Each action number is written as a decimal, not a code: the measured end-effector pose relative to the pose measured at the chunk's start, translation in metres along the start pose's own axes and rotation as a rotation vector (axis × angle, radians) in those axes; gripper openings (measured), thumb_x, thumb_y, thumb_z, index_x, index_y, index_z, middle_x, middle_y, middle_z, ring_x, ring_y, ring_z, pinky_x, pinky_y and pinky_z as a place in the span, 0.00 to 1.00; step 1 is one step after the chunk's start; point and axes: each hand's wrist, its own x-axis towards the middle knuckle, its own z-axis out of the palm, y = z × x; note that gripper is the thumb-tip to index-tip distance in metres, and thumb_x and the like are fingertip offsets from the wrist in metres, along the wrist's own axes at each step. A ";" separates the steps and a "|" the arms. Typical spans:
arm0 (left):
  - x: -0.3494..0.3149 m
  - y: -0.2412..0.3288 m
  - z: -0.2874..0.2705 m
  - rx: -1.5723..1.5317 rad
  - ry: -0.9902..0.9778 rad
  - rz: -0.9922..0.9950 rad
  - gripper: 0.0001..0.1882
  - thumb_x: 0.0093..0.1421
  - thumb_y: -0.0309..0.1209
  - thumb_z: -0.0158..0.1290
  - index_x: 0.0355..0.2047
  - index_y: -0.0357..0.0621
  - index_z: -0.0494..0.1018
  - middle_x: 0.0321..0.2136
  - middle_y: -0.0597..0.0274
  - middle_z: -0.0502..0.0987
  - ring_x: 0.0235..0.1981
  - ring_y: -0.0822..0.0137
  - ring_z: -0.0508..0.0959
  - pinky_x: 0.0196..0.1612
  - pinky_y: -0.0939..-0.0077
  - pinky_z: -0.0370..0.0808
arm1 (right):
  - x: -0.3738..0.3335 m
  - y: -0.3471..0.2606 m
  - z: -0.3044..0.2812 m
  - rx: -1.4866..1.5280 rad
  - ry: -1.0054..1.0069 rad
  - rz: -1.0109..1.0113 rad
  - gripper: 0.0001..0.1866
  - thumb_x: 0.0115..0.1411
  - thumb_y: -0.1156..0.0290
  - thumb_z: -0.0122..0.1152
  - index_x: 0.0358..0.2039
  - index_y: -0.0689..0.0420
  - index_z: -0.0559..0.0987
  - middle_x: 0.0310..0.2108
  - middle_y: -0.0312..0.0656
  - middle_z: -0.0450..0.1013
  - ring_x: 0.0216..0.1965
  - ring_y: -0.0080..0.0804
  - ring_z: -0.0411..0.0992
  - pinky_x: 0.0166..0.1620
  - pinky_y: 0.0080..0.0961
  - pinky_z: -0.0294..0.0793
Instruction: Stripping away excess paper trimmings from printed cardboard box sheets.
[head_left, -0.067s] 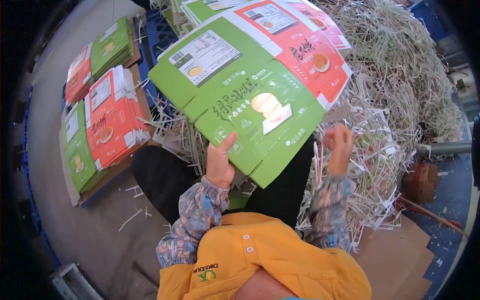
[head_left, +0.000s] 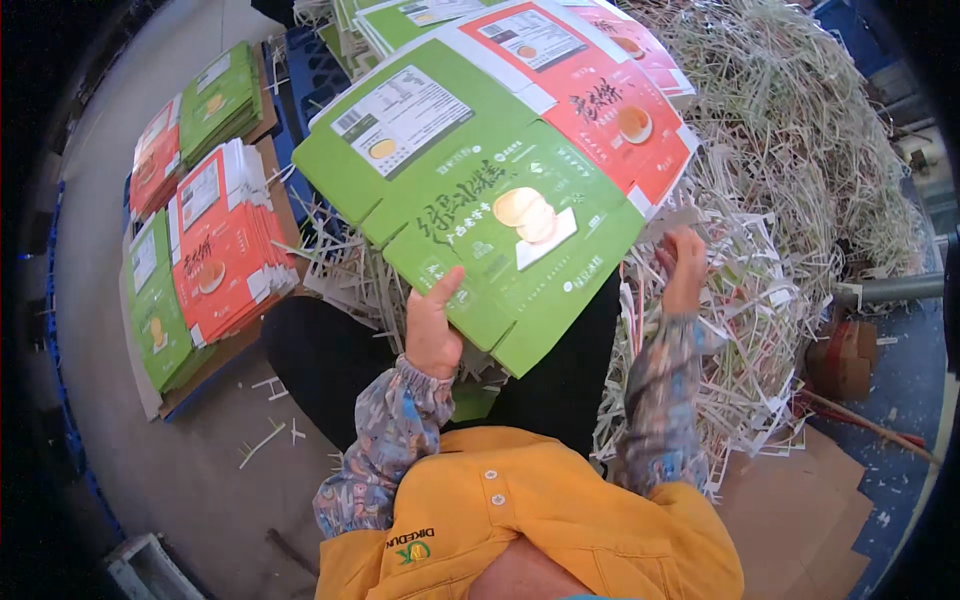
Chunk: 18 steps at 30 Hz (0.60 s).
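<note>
A flat, unfolded printed carton sheet (head_left: 430, 215), part green and part red, lies slanted in front of me above my knees. Its near left edge is gripped by my left hand (head_left: 433, 330), thumb on top and the fingers hidden beneath. My right hand (head_left: 684, 268) is off to the right, just beyond the sheet's red corner and apart from it. Its fingers are loosely bent with gaps between them, and I see nothing in them. Whether more sheets lie right under the top one is hard to tell.
A heap of shredded paper strips (head_left: 790, 140) fills the right side. On the left, stacks of red and green carton sheets (head_left: 225, 240) rest on cardboard. More green sheets (head_left: 420, 14) lie at the far side, near a blue pallet (head_left: 312, 75). A brown box (head_left: 842, 360) stands right.
My right hand has risen slightly away from me along the sheet's right side. The carton sheet and my left hand have shifted a little to the left.
</note>
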 end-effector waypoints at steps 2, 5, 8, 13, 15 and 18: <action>0.000 0.002 0.001 0.000 -0.006 -0.001 0.19 0.52 0.22 0.48 0.46 0.36 0.62 0.41 0.58 0.70 0.40 0.63 0.71 0.44 0.71 0.69 | 0.050 0.023 0.002 0.276 -0.036 0.244 0.23 0.56 0.57 0.51 0.46 0.60 0.63 0.42 0.45 0.67 0.40 0.33 0.68 0.41 0.29 0.70; 0.002 0.010 -0.006 0.026 -0.027 0.011 0.19 0.53 0.25 0.48 0.47 0.35 0.62 0.42 0.55 0.70 0.41 0.61 0.72 0.45 0.67 0.70 | 0.077 0.031 0.024 0.638 -0.187 0.265 0.25 0.56 0.60 0.50 0.49 0.61 0.61 0.46 0.47 0.65 0.44 0.37 0.67 0.46 0.34 0.68; 0.003 0.021 -0.020 -0.018 -0.018 -0.085 0.20 0.54 0.28 0.48 0.47 0.36 0.62 0.43 0.54 0.70 0.41 0.60 0.72 0.44 0.67 0.70 | 0.089 0.035 0.039 0.813 -0.308 0.189 0.24 0.56 0.64 0.51 0.49 0.62 0.61 0.47 0.47 0.65 0.45 0.40 0.67 0.48 0.37 0.68; 0.011 0.019 -0.026 0.107 0.029 0.018 0.19 0.53 0.27 0.50 0.46 0.36 0.63 0.42 0.56 0.70 0.39 0.64 0.72 0.41 0.71 0.71 | 0.100 0.052 0.041 0.618 -0.231 0.123 0.22 0.51 0.75 0.56 0.47 0.62 0.63 0.41 0.46 0.67 0.40 0.35 0.70 0.43 0.31 0.71; 0.011 0.026 -0.021 0.300 0.041 0.151 0.19 0.53 0.25 0.50 0.45 0.35 0.64 0.40 0.58 0.71 0.37 0.66 0.73 0.40 0.73 0.71 | 0.071 0.010 0.061 0.492 -0.171 0.029 0.20 0.52 0.76 0.54 0.45 0.62 0.64 0.39 0.44 0.68 0.38 0.31 0.69 0.41 0.27 0.71; 0.001 0.046 0.009 0.474 -0.010 0.201 0.15 0.52 0.25 0.50 0.41 0.34 0.67 0.35 0.61 0.73 0.33 0.70 0.73 0.35 0.77 0.71 | 0.047 -0.022 0.070 0.187 -0.125 -0.458 0.17 0.53 0.79 0.50 0.45 0.65 0.66 0.40 0.42 0.68 0.40 0.26 0.67 0.43 0.21 0.66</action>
